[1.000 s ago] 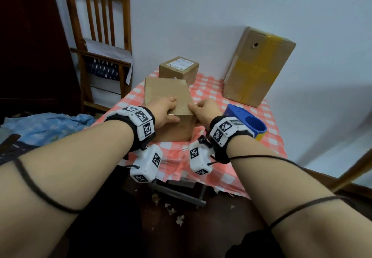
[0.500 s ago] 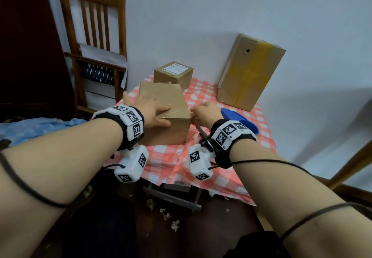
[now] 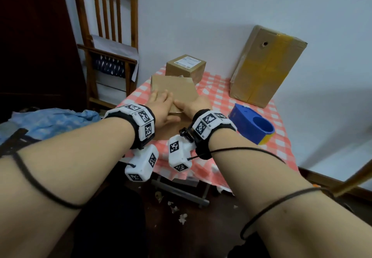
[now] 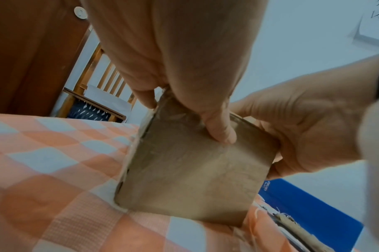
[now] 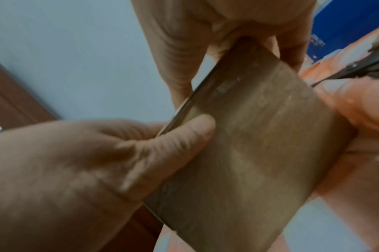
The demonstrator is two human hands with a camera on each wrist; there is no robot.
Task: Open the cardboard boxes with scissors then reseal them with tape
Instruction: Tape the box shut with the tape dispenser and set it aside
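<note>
A plain brown cardboard box [image 3: 173,88] stands on the checked tablecloth, close to the table's front edge. My left hand [image 3: 161,104] lies over its near top edge, and the left thumb [image 4: 218,133] presses on the front face [image 4: 188,179]. My right hand [image 3: 194,104] grips the box's near right corner, with fingers [image 5: 180,71] on either side of it [image 5: 259,136]. A blue tape dispenser [image 3: 251,124] lies to the right of the box. Black scissors [image 5: 369,68] lie on the cloth beside my right hand.
A small labelled box [image 3: 186,66] sits right behind the held box. A large taped carton [image 3: 265,66] leans on the wall at the back right. A wooden chair [image 3: 108,36] stands left of the small table [image 3: 221,96]. Paper scraps litter the dark floor below.
My right hand has come from the box's right side to its near right corner, so both hands now sit close together. The left hand stays on top.
</note>
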